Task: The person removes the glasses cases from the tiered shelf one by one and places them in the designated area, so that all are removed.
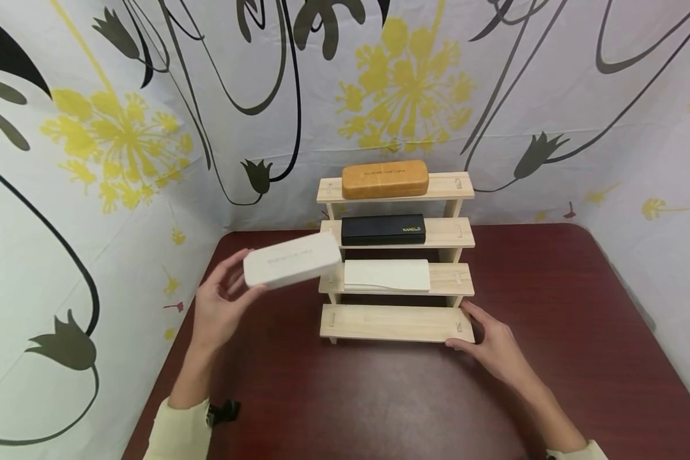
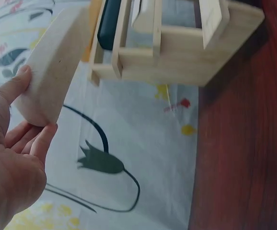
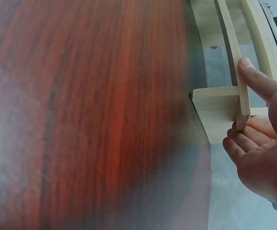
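Observation:
My left hand [image 1: 221, 303] grips one end of a white glasses case [image 1: 292, 260], holding it up off the table to the left of a wooden tiered rack [image 1: 397, 322]. In the left wrist view the thumb lies on one face of the case and the fingers on the other. The right hand [image 1: 497, 345] holds the right end of the rack's lowest step. Its thumb [image 3: 260, 79] is on the board, with the other fingers curled by the end. Higher steps carry an orange-brown glasses case [image 1: 385, 180], a black case [image 1: 383, 230] and a cream-white case [image 1: 387, 276].
The rack stands at the back of a dark red wood-grain table [image 1: 391, 396]. A white cloth backdrop [image 1: 299, 128] with yellow and grey flowers rises behind and at both sides. A dark band [image 1: 224, 412] is at the left wrist.

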The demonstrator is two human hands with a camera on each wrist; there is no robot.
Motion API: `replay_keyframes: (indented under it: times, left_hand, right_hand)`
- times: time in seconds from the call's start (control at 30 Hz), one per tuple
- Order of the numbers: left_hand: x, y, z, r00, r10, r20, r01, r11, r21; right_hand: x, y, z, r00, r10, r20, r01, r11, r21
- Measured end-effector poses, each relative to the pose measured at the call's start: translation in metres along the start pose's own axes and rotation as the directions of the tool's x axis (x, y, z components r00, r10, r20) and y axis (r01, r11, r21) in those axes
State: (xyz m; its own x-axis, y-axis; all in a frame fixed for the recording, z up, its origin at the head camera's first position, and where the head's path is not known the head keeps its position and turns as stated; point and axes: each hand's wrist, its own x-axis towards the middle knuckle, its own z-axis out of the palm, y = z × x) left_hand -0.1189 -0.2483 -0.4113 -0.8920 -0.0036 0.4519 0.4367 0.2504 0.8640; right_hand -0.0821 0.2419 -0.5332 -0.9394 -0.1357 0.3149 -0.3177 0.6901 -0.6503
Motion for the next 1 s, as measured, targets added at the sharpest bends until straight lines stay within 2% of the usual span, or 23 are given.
replay_keyframes:
  times: [0.13,0.27,0.47,0.63,1.0]
  left_hand:
    - [0.01,-0.013,-0.009,0.996,-0.066,-0.06,0.065,0.997,-0.028]
    - [0.018,-0.029,-0.015,0.982,-0.144,-0.123,0.133,0.987,-0.089]
    - [0.027,-0.057,-0.021,0.961,-0.188,-0.204,0.174,0.981,-0.085]
    - [0.031,-0.078,-0.024,0.951,-0.215,-0.222,0.206,0.976,-0.066]
    - [0.045,-0.116,-0.033,0.925,-0.288,-0.247,0.294,0.956,-0.012]
  right_hand:
    - [-0.001,0.0,0.0,1.0,0.015,0.005,-0.015,1.0,0.0]
    - [-0.001,-0.001,0.001,0.999,0.031,0.019,-0.031,0.999,0.008]
    - [-0.001,0.0,0.003,1.0,0.027,0.014,-0.027,1.0,0.006]
    - [-0.001,0.001,0.003,1.0,0.013,-0.007,-0.013,1.0,-0.005]
    - [-0.001,0.001,0.001,0.999,0.032,0.018,-0.032,0.999,0.004]
